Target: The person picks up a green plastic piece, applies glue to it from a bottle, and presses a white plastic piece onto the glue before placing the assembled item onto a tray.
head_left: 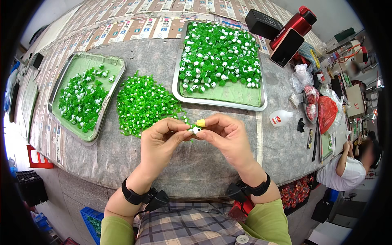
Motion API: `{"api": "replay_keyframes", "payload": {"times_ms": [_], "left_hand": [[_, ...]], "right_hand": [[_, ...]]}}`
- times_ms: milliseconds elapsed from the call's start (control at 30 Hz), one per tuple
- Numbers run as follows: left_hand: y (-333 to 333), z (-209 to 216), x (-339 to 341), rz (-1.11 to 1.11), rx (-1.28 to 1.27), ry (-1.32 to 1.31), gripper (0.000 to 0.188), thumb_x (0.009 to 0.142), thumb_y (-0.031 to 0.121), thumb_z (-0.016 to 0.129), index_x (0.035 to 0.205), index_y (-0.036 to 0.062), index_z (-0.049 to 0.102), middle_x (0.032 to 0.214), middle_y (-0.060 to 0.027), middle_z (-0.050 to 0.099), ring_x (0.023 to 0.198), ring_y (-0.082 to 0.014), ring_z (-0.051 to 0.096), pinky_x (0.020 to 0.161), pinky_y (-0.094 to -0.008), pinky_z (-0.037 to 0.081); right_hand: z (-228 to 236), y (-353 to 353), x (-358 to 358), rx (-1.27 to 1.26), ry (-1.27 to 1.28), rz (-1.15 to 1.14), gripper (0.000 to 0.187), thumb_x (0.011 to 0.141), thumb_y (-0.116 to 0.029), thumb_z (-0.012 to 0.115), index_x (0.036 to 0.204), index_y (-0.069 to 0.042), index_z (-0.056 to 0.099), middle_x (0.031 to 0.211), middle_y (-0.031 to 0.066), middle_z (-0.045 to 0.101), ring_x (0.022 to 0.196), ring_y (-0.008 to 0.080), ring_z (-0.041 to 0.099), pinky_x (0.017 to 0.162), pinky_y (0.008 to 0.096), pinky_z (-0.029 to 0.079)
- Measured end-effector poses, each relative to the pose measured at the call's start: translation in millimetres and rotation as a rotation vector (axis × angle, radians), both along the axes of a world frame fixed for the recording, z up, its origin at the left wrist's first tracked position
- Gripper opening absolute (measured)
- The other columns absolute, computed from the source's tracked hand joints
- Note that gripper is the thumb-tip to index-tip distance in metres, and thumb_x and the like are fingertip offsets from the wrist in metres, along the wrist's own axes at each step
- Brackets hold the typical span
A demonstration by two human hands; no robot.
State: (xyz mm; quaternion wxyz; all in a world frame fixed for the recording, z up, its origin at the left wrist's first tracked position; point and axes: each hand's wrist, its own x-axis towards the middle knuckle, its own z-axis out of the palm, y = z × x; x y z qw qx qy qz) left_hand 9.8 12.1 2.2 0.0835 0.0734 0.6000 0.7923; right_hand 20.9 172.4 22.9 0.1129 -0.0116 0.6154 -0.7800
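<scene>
Piece [196, 130] partly behind right grip [228, 135]

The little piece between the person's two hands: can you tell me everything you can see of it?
The small piece shows a rounded white part with a black spot, and some green close by. It looks like smooth plastic. It is held over the grey table covering, between the fingertips of the left hand and right hand. Fingers hide the rest, so its full shape is unclear.

A red vacuum flask [295, 24] is sitting beside a smartphone [287, 47]; a red plastic bag [327, 113] is lying farther right.
</scene>
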Motion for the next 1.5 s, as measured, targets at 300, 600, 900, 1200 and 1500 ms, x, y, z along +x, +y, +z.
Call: {"api": "replay_keyframes", "payload": {"times_ms": [300, 600, 900, 1200, 1500], "left_hand": [[-3.9, 5.8, -5.2, 0.014, -0.473, 0.501, 0.011, 0.066, -0.001, 0.062, 0.075, 0.0012, 0.057, 0.071, -0.0083, 0.058, 0.064, -0.0168, 0.056, 0.055, -0.0248, 0.044], [-3.7, 3.4, -4.2, 0.024, -0.542, 0.539, 0.012, 0.065, -0.001, 0.062, 0.075, 0.0017, 0.056, 0.071, -0.0083, 0.058, 0.063, -0.0179, 0.056, 0.055, -0.0247, 0.044], [-33.9, -4.4, -22.6, 0.282, 0.311, 0.104, 0.015, 0.078, 0.012, 0.054, 0.086, -0.0006, 0.054, 0.076, -0.0053, 0.055, 0.063, -0.0105, 0.052, 0.059, -0.0191, 0.046], [-41.8, 3.2, -30.8, 0.220, 0.526, -0.039, 0.028, 0.083, 0.021, 0.048, 0.101, 0.0004, 0.047, 0.077, -0.0038, 0.052, 0.064, -0.0082, 0.050, 0.058, -0.0181, 0.046], [-14.3, 6.0, -11.1, -0.189, -0.487, 0.211, 0.020, 0.071, 0.001, 0.057, 0.090, 0.0073, 0.060, 0.080, -0.0044, 0.053, 0.070, -0.0119, 0.051, 0.061, -0.0221, 0.041]], "right_hand": [[-2.8, 6.9, -3.8, -0.034, -0.092, 0.105, 0.022, 0.078, -0.004, 0.054, 0.098, 0.004, 0.053, 0.086, 0.0078, 0.059, 0.077, 0.0110, 0.056, 0.070, 0.0210, 0.046], [-7.7, 7.5, -5.2, -0.029, -0.133, 0.137, 0.021, 0.078, -0.007, 0.054, 0.096, 0.004, 0.054, 0.086, 0.0086, 0.059, 0.077, 0.0116, 0.056, 0.071, 0.0228, 0.047], [-16.4, 9.7, -9.4, 0.142, 0.033, -0.021, 0.014, 0.075, -0.011, 0.059, 0.084, -0.001, 0.057, 0.078, 0.0047, 0.060, 0.067, 0.0103, 0.057, 0.057, 0.0212, 0.044], [-28.9, -4.4, -4.5, 1.117, 0.419, 0.199, 0.016, 0.065, -0.017, 0.063, 0.071, -0.005, 0.055, 0.069, 0.0074, 0.050, 0.073, 0.0244, 0.051, 0.064, 0.0329, 0.041], [-24.6, 10.5, -10.6, 0.310, -0.097, 0.188, 0.013, 0.072, -0.012, 0.061, 0.076, -0.002, 0.054, 0.066, -0.0023, 0.050, 0.059, 0.0060, 0.046, 0.054, 0.0199, 0.036]]}}
